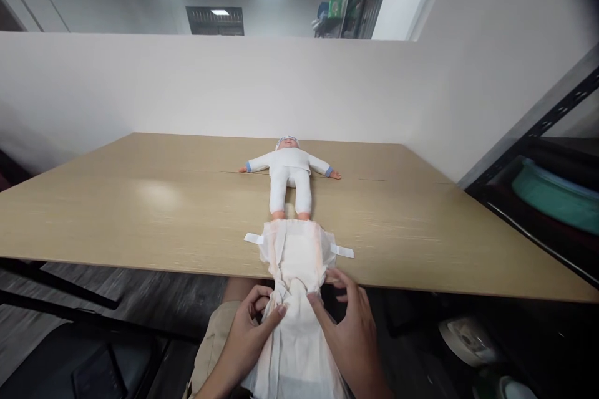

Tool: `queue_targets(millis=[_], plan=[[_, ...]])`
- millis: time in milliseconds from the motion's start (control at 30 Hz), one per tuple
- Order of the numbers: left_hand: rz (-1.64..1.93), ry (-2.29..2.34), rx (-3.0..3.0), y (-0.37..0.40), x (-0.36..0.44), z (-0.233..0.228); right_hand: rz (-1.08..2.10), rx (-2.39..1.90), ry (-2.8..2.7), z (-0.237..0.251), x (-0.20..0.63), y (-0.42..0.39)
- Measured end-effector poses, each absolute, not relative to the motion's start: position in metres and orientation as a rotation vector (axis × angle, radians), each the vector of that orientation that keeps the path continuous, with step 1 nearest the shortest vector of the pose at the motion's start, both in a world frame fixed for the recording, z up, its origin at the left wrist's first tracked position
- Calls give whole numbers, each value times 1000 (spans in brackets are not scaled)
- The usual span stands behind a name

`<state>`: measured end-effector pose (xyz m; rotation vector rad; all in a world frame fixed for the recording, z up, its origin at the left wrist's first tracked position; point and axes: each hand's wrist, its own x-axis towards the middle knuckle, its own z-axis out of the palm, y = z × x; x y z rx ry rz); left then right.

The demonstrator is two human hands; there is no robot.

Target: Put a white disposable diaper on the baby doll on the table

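An unfolded white diaper (302,249) lies with its far end on the table in front of me; its near part hangs over the edge toward my lap. Two white tapes stick out sideways from the far end. At the left edge of its narrow middle, my left hand (255,327) pinches the gathered material between thumb and fingers. My right hand (349,324) is at the opposite edge, thumb touching the diaper and fingers curved but apart. Just beyond the diaper, a baby doll (290,174) in white clothes lies on its back, arms spread and feet toward me.
The wooden table (140,224) reaches back to a white wall (210,87) with glass above. A black metal shelf (528,199) holding a green item (556,196) stands on the right. At lower left, a dark chair (51,355) carries a dark flat object (98,374).
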<state>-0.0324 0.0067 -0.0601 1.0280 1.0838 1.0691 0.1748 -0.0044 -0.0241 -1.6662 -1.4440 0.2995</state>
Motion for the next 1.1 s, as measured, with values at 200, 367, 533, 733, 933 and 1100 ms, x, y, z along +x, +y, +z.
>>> queue_targets(millis=[200,367,533,733,933,1100], plan=[[1012,1101,1144,1,-27,-65,176,-1423,-2075,7,152,55],[723,1041,1580,16,-63,-29,163,-1467,-2288,-1,145,93],[572,967,2004,61,-115,13,156,-1495,-2281,-14,148,96],[775,1110,2614,180,-111,25,126,-1483,-2266,-17,148,96],[412,896,3128,267,-56,30,120,-1490,-2266,-22,151,98],[202,411,3284,290,-26,31,105,-1482,-2279,-26,153,101]])
